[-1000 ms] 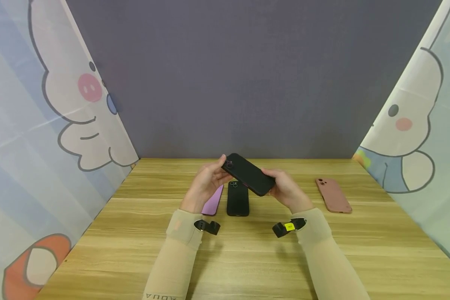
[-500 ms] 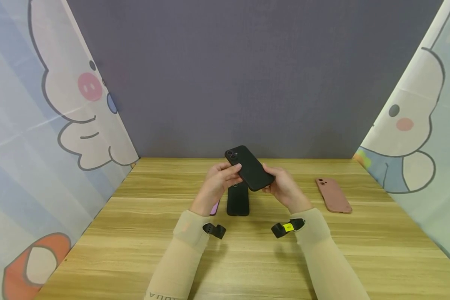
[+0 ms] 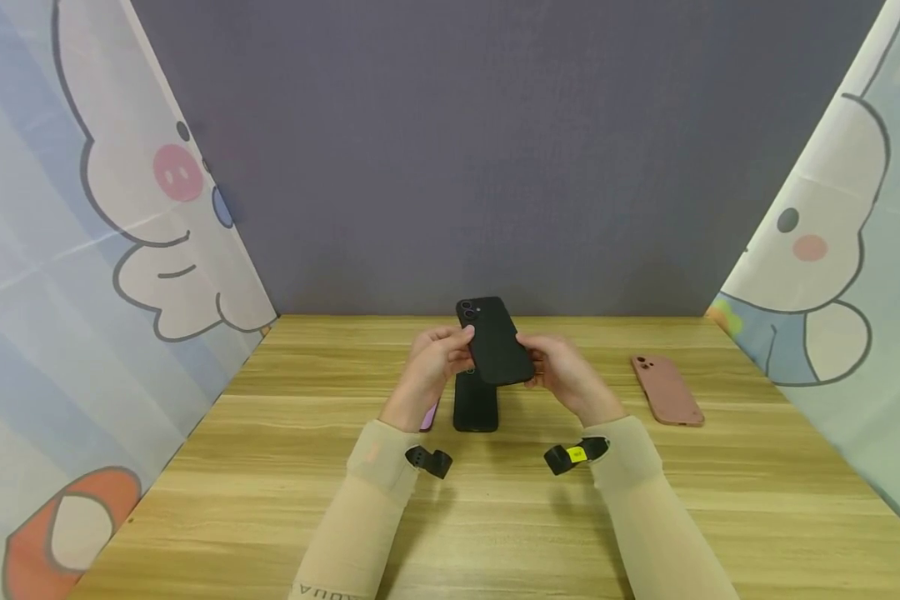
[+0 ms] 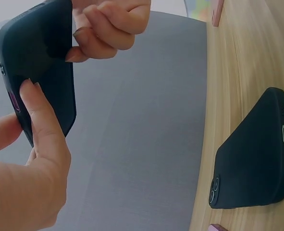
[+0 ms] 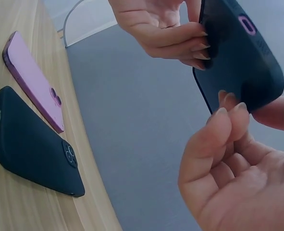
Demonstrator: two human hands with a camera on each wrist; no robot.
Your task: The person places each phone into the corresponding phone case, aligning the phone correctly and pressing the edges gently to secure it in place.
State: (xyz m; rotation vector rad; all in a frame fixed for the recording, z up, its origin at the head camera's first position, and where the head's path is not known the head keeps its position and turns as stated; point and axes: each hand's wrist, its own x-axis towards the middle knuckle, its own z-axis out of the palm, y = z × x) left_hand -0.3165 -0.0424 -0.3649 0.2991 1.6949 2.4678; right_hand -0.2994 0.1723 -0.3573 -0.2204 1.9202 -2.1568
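Observation:
Both hands hold up a phone in a black case (image 3: 495,342), tilted, its camera side toward the head view. The left hand (image 3: 433,367) grips its left long edge, thumb on the back. At the lower right edge, the right hand (image 3: 567,375) pinches it between thumb and fingers. Its dark glossy front (image 4: 41,62) shows in the left wrist view, with fingertips of both hands on it. Purple shows through the port cutout (image 5: 247,25) in the right wrist view. Below, another black-cased phone (image 3: 476,408) lies on the table, partly covered by the held one in the head view.
A purple phone (image 5: 33,79) lies beside the black one on the table, mostly hidden behind the left hand in the head view. To the right lies a pink phone-shaped piece (image 3: 667,390). A grey panel (image 3: 487,167) stands along the wooden table's (image 3: 495,525) back edge.
The held phone has turned from slanting sideways to more upright. My left hand has shifted right and now grips the long edge instead of the camera corner. The right hand keeps its hold.

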